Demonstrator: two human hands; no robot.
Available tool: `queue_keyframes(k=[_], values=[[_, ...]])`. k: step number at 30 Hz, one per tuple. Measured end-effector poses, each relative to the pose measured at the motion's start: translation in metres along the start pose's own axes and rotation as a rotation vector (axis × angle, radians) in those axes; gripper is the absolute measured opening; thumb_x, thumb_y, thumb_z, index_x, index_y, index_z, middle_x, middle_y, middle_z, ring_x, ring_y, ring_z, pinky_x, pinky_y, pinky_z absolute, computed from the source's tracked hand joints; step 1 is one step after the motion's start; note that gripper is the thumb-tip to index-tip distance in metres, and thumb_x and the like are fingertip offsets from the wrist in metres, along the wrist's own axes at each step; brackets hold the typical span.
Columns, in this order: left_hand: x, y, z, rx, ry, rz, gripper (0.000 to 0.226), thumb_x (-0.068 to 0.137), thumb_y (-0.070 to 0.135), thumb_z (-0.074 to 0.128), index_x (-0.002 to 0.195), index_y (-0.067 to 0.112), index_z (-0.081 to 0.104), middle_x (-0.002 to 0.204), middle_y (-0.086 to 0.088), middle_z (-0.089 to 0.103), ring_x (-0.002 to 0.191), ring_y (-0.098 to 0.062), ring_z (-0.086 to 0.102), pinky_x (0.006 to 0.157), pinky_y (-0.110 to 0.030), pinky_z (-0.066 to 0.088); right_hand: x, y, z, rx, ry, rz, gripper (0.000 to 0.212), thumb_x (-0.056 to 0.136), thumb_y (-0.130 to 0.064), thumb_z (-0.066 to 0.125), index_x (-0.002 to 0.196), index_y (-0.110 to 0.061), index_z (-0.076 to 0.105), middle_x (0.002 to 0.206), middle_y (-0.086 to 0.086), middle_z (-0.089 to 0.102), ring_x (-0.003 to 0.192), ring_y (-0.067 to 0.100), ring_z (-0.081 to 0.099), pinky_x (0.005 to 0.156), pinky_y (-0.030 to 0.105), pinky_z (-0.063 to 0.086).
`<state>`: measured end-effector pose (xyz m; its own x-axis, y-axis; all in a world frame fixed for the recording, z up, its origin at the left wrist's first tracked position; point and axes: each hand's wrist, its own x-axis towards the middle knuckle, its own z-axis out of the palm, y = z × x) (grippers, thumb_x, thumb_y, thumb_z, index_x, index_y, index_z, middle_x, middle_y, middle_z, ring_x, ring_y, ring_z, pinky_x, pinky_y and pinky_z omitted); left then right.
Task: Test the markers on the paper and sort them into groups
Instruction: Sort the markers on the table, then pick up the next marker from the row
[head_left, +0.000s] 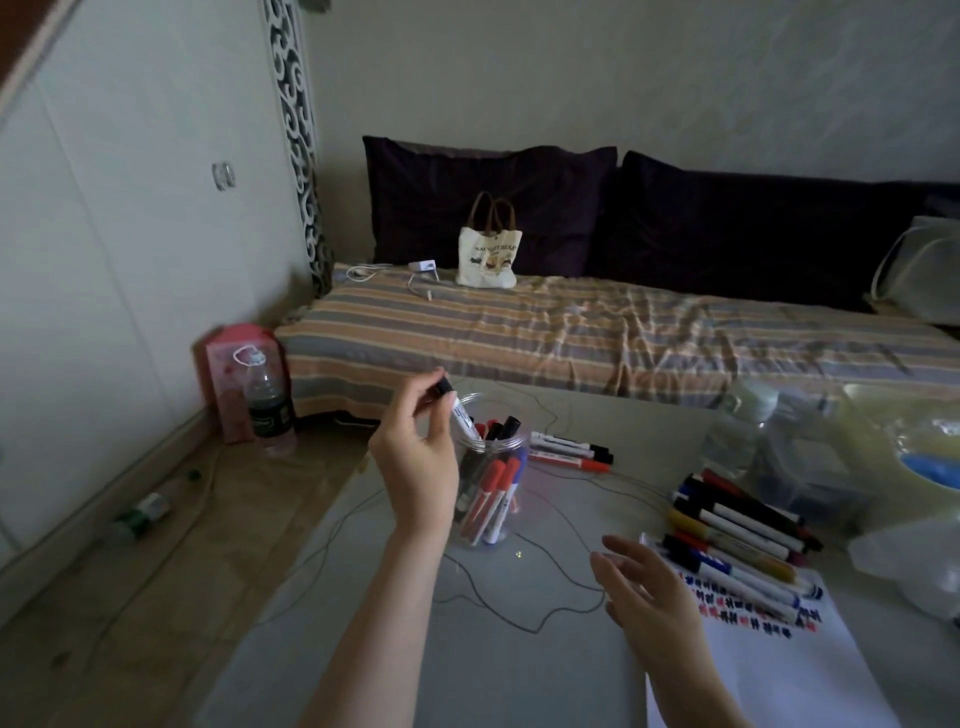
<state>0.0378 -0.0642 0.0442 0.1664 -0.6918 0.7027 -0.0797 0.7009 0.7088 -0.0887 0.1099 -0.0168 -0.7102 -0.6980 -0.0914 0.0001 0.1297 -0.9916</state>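
Nearest the camera, white paper (769, 675) lay flat on the smooth grey table (519, 649), its far edge covered in rows of small red, blue and black test marks. Right hand (649, 587) hovered just left of the sheet, fingers straight and slightly spread, holding nothing. A thin dark cord (519, 618) looped over the tabletop between the forearms.

Beyond the paper, a sorted pile of markers (743, 540) lay side by side, partly on the sheet: white and dark barrels, caps black, red, blue and yellow. Left hand (415, 462) was raised over a clear plastic jar (493, 499), thumb and fingertips pinching a white-barrelled marker (457, 410) by its black cap, tip end down in the jar mouth. Jar held more markers, red, blue and black caps, standing tilted. Three further markers (571, 452) lay flat behind the jar, two black-capped, one red.

Farther off: striped, creased bedspread (571, 332), dark pillows (488, 202), a cream tote bag (488, 254) upright.
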Motion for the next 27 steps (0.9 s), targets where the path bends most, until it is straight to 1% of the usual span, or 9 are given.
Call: queue_keyframes(k=[2, 7, 10, 14, 16, 18, 21, 25, 27], values=[[-0.001, -0.004, 0.008, 0.153, -0.114, 0.056, 0.016, 0.086, 0.007, 0.069, 0.102, 0.012, 0.069, 0.097, 0.004, 0.071, 0.088, -0.007, 0.065, 0.081, -0.013, 0.048, 0.000, 0.003, -0.006, -0.020, 0.005, 0.008, 0.013, 0.089, -0.017, 0.068, 0.102, -0.021, 0.066, 0.094, -0.002, 0.070, 0.085, 0.008, 0.066, 0.067, 0.022, 0.049], [-0.011, -0.020, 0.021, 0.519, -0.281, 0.116, 0.009, 0.088, 0.027, 0.068, 0.091, 0.020, 0.072, 0.093, 0.006, 0.071, 0.093, -0.017, 0.062, 0.085, -0.039, 0.042, 0.013, 0.015, -0.022, -0.138, -0.003, 0.027, 0.013, 0.092, -0.014, 0.065, 0.103, -0.020, 0.065, 0.096, -0.001, 0.068, 0.086, 0.007, 0.065, 0.064, 0.016, 0.046], [-0.023, -0.003, 0.027, 0.288, -0.276, 0.282, 0.008, 0.090, 0.023, 0.065, 0.094, 0.016, 0.069, 0.098, 0.006, 0.067, 0.095, -0.011, 0.056, 0.086, -0.028, 0.043, 0.038, 0.027, -0.033, -0.362, -0.060, 0.031, 0.024, 0.092, -0.014, 0.065, 0.114, -0.021, 0.061, 0.108, -0.003, 0.066, 0.092, 0.006, 0.064, 0.066, 0.014, 0.046], [-0.073, -0.014, 0.041, 0.207, -0.883, 0.351, 0.013, 0.085, 0.009, 0.066, 0.096, 0.015, 0.071, 0.098, 0.003, 0.068, 0.091, -0.013, 0.062, 0.080, -0.030, 0.052, 0.084, 0.028, -0.035, -0.755, -0.071, -0.104, 0.039, 0.094, -0.008, 0.056, 0.133, -0.013, 0.054, 0.124, 0.006, 0.061, 0.113, 0.021, 0.060, 0.091, 0.026, 0.048], [-0.095, -0.035, 0.042, 0.283, -1.237, 0.258, 0.026, 0.088, 0.012, 0.064, 0.114, 0.013, 0.068, 0.119, -0.001, 0.065, 0.112, -0.018, 0.059, 0.095, -0.031, 0.046, 0.104, 0.019, -0.029, -0.954, -0.135, -0.186, 0.042, 0.096, -0.007, 0.050, 0.138, -0.013, 0.049, 0.134, 0.008, 0.054, 0.121, 0.026, 0.056, 0.097, 0.029, 0.044], [-0.106, -0.056, 0.038, 0.432, -1.401, 0.186, 0.044, 0.092, 0.026, 0.061, 0.134, 0.016, 0.055, 0.146, -0.001, 0.046, 0.136, -0.015, 0.038, 0.111, -0.028, 0.029, 0.125, 0.017, -0.018, -1.129, -0.222, -0.282, 0.040, 0.095, -0.003, 0.048, 0.133, -0.014, 0.050, 0.138, 0.005, 0.048, 0.127, 0.026, 0.050, 0.105, 0.030, 0.039], [-0.112, -0.078, 0.033, 0.430, -1.427, 0.072, 0.058, 0.094, 0.038, 0.056, 0.147, 0.023, 0.038, 0.160, 0.009, 0.018, 0.147, -0.007, 0.011, 0.116, -0.024, 0.011, 0.158, 0.023, 0.002, -1.242, -0.245, -0.349, 0.039, 0.087, 0.003, 0.046, 0.122, -0.015, 0.046, 0.134, 0.002, 0.047, 0.132, 0.020, 0.041, 0.113, 0.033, 0.031], [-0.114, -0.088, 0.037, 0.351, -1.416, -0.015, 0.059, 0.091, 0.038, 0.061, 0.145, 0.028, 0.041, 0.160, 0.013, 0.016, 0.146, -0.003, 0.007, 0.115, -0.022, 0.005, 0.196, 0.029, 0.033, -1.315, -0.274, -0.287, 0.052, 0.086, 0.001, 0.043, 0.137, -0.007, 0.033, 0.155, 0.005, 0.029, 0.149, 0.020, 0.012, 0.120, 0.049, 0.015], [-0.115, -0.092, 0.037, 0.324, -1.408, -0.041, 0.059, 0.090, 0.037, 0.063, 0.145, 0.028, 0.042, 0.159, 0.015, 0.016, 0.146, -0.002, 0.008, 0.114, -0.021, 0.004, 0.203, 0.029, 0.042, -1.326, -0.261, -0.238, 0.047, 0.087, -0.002, 0.045, 0.133, -0.010, 0.036, 0.149, 0.003, 0.036, 0.147, 0.018, 0.016, 0.119, 0.054, 0.011]])
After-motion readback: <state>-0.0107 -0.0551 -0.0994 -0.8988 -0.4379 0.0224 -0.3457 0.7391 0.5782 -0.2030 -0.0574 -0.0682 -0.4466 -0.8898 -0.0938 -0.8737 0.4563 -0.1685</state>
